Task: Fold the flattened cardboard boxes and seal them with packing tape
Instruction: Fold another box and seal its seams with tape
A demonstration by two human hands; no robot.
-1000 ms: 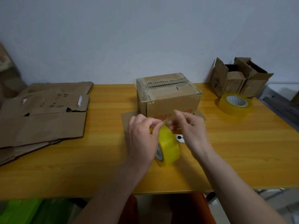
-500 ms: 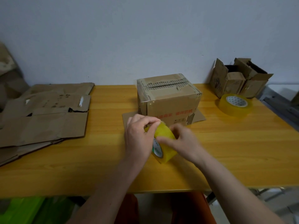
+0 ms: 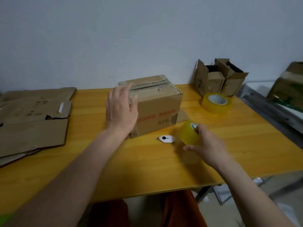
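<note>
Single head-worn wide-angle view, looking forward and down across the table (image 3: pixel 147 161) toward the wall, hands close below

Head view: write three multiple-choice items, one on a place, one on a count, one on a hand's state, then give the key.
1. The small white cutter lies
A. on the folded brown cardboard box
B. on the yellow wooden table before that box
C. on the flat cardboard sheets

2. Yellow tape rolls in view:
A. one
B. two
C. three

3. The right hand
A. grips a tape roll
B. lies flat
C. holds the cutter

B, it rests on bare tabletop; B, the gripped one plus another lying flat; A, fingers curl round it.
</note>
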